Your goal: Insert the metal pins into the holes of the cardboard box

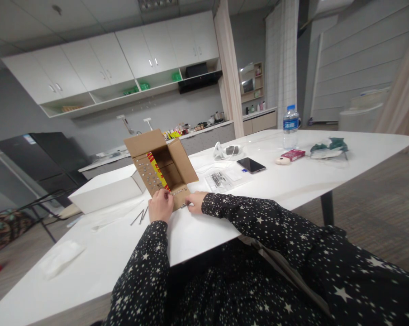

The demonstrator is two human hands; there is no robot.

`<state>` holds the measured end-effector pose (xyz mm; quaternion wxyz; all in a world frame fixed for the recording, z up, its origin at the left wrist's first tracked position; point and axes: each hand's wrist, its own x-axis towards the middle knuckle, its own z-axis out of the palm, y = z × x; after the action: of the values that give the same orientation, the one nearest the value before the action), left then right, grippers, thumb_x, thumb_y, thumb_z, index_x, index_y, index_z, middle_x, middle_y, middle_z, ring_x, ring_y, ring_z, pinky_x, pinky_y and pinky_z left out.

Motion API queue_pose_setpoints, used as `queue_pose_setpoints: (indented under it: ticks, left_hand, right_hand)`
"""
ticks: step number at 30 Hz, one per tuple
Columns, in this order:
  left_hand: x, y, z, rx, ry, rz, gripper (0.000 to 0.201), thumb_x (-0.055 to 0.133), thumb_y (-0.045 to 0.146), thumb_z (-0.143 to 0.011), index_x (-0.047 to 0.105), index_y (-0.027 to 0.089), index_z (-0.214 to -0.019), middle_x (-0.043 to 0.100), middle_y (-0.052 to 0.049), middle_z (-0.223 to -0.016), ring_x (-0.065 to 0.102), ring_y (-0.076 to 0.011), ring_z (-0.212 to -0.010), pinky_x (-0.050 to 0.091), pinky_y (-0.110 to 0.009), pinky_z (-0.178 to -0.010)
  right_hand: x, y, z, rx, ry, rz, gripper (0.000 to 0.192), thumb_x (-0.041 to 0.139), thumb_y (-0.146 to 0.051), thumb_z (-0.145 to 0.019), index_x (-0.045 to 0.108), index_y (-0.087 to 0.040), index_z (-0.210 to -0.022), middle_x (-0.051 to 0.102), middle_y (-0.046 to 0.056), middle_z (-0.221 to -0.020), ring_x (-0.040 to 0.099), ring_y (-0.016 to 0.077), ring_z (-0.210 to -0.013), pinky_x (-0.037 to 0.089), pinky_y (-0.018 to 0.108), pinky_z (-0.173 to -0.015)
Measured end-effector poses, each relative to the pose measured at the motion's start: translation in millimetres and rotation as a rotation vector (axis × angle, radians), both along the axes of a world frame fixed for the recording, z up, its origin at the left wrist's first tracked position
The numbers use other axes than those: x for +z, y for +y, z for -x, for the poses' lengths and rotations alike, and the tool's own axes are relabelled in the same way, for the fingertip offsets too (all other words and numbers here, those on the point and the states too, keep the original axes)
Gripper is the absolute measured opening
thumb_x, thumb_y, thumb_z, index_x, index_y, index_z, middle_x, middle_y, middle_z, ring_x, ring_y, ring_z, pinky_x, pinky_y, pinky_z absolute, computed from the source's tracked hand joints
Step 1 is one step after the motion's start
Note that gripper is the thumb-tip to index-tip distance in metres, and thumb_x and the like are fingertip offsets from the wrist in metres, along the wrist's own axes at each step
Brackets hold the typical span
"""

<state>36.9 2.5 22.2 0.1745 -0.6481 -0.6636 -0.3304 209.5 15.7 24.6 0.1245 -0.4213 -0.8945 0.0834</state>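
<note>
Nearest the camera are two star-print sleeves (259, 222), reaching out toward twelve o'clock over the white table (123, 253). The left hand (160, 206) is curled closed on the near lower flap of the open cardboard box (162, 167), pressing it against the tabletop. Just at its three o'clock, the right hand (196, 202) pinches a small metal piece (185, 205) between fingertips, its tip touching the flap's edge; what the piece is, is too small to tell. The box lies tipped with its mouth toward the person, and rows of small silvery studs show along its left flap and near flap.

At the box's nine o'clock sits a white carton (106, 192), with loose thin metal pins (139, 216) at its five o'clock. At the box's three o'clock lie a clear packet (221, 180), then a phone (251, 165), then a water bottle (290, 127).

To work well, I judge the left hand should keep the flap flat while the right feeds the piece squarely.
</note>
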Motion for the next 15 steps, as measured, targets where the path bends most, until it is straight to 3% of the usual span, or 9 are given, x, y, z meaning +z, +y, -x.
queue_pose_setpoints:
  ticks: [9, 15]
  left_hand:
    - [3.3, -3.1, -3.4, -0.039, 0.030, -0.239, 0.014, 0.046, 0.025, -0.080, 0.058, 0.018, -0.084, 0.064, -0.005, -0.084, 0.059, -0.0206, -0.086, 0.039, -0.034, -0.081]
    - [-1.9, 1.7, -1.4, -0.267, 0.097, -0.148, 0.014, 0.047, 0.025, -0.080, 0.058, 0.018, -0.085, 0.062, -0.003, -0.081, 0.057, -0.0155, -0.072, 0.040, -0.031, -0.075]
  right_hand:
    - [1.2, 1.9, -2.8, 0.043, -0.017, 0.023, 0.035, 0.050, -0.033, -0.077, 0.064, -0.022, -0.107, 0.066, 0.011, -0.104, 0.062, 0.0248, -0.094, 0.047, 0.032, -0.076]
    - [1.5, -0.3, -3.7, 0.030, 0.002, 0.009, 0.033, 0.050, -0.031, -0.076, 0.065, -0.022, -0.105, 0.067, 0.011, -0.098, 0.063, 0.0248, -0.089, 0.047, 0.031, -0.072]
